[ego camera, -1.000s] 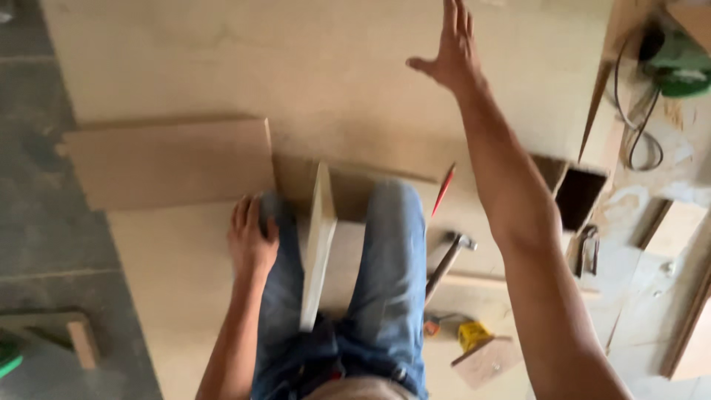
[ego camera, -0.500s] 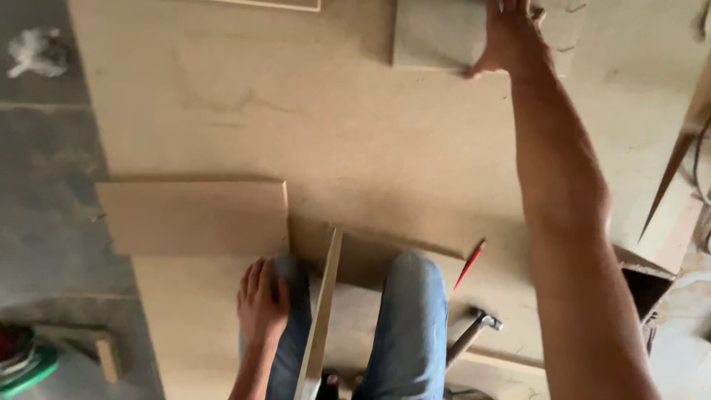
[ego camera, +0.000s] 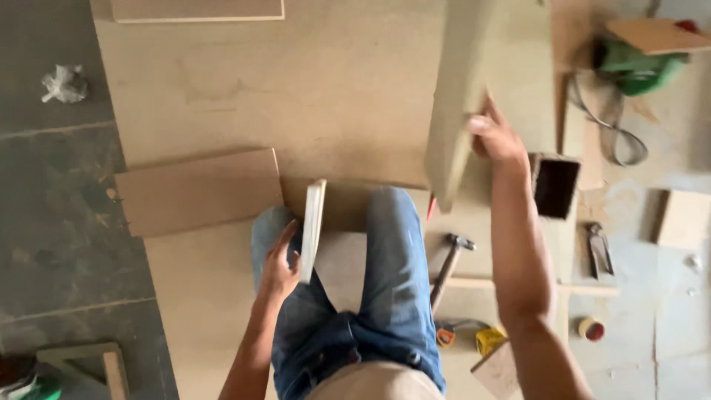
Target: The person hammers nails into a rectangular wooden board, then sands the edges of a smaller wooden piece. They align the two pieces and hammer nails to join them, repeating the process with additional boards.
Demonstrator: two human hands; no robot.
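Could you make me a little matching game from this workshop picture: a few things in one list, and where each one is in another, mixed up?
Things:
1. upright board
2. lifted panel
3. hammer
4. green power tool

Places:
A. far right corner, beside a coiled cord
B. standing on edge between the knees, against the left hand
C. lying by the right leg on the floor boards
D. raised in the air, held by the right hand

Pairs: 1-B, 2-D, 3-C, 4-A

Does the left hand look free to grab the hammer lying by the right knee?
Probably not: the left hand is steadying the upright board between the knees, and the right leg lies between it and the hammer.
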